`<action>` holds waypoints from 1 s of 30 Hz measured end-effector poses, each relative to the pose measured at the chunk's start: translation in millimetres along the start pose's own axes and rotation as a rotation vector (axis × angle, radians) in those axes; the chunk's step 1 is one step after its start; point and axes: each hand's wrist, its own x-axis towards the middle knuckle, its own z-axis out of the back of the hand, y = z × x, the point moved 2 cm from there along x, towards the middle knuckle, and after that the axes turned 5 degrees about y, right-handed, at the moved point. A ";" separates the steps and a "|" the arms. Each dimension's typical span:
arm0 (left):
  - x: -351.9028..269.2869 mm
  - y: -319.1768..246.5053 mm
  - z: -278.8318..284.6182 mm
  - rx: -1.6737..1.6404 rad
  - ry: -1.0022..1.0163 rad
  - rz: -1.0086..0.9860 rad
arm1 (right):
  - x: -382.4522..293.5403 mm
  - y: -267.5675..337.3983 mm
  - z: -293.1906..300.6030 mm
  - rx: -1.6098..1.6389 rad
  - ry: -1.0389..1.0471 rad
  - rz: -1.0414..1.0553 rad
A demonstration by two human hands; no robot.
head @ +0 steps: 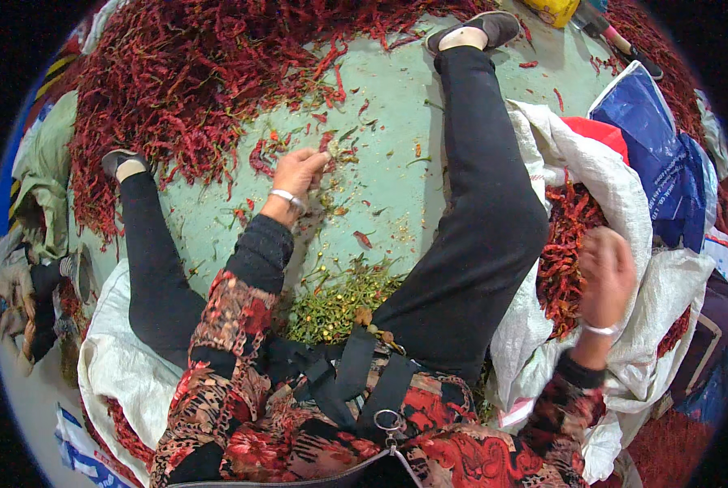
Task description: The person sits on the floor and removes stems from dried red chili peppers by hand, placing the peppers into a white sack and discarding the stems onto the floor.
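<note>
My left hand (298, 178) is over the pale green floor (400, 177), its thumb and fingers pinched together. A small pale scrap (334, 148) shows at the fingertips, perhaps a piece of dried pepper. Loose red chili peppers (261, 160), stems and seeds lie on the floor around it. Motion blurs my right hand (607, 277), which is above a white woven sack (629, 183) at my right. Red dried chilies (562, 262) fill the sack's opening. Whether those blurred fingers hold anything is not visible. Between my thighs lies a heap of green chili stems (333, 305).
A large pile of red chilies (175, 79) spreads ahead and to the left. My legs (486, 152) stretch out on either side. Another white sack (126, 360) lies by my left thigh. A blue plastic bag (650, 140) bearing writing stands right. Another person's leg (620, 43) shows at upper right.
</note>
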 end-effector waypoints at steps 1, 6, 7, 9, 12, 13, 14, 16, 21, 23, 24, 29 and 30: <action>-18.3 -3.8 2.4 -0.220 0.028 0.023 | -3.2 1.5 -39.3 0.030 0.115 0.056; -120.2 -22.6 -23.4 0.257 -0.009 -0.302 | -48.7 0.7 -224.7 0.453 0.851 -0.172; -135.5 -22.5 -30.6 0.345 0.029 -0.386 | -59.2 -1.6 -247.2 0.542 0.931 -0.329; -154.3 -18.5 -33.4 0.466 0.056 -0.517 | -69.7 -3.5 -265.7 0.374 0.878 -0.269; -146.1 -3.8 -5.3 0.314 -0.052 -0.572 | -57.0 -4.1 -222.1 0.357 0.697 -0.321; -133.5 4.1 8.2 0.297 -0.078 -0.480 | -46.9 -2.2 -189.4 0.387 0.682 -0.260; -118.8 12.3 21.7 0.387 -0.117 -0.387 | -34.3 0.3 -152.2 0.309 0.671 -0.154; -96.1 28.3 36.5 0.562 -0.207 -0.440 | -15.7 0.7 -71.9 0.141 0.522 -0.068; -59.9 56.4 12.3 0.873 -0.156 -0.502 | 4.1 9.6 60.7 -1.362 0.129 0.503; -60.1 56.5 -0.9 0.995 -0.125 -0.563 | 4.1 8.0 63.5 -0.550 -0.046 0.220; -63.1 55.8 -5.5 1.012 -0.127 -0.577 | 2.4 8.7 50.6 -0.311 -0.061 0.137; -79.1 58.7 -31.0 1.065 0.072 -0.750 | -21.4 2.9 -123.1 -0.337 0.622 0.325; -79.3 62.0 -38.0 1.112 0.128 -0.762 | -26.4 0.8 -156.6 -0.283 0.654 0.410</action>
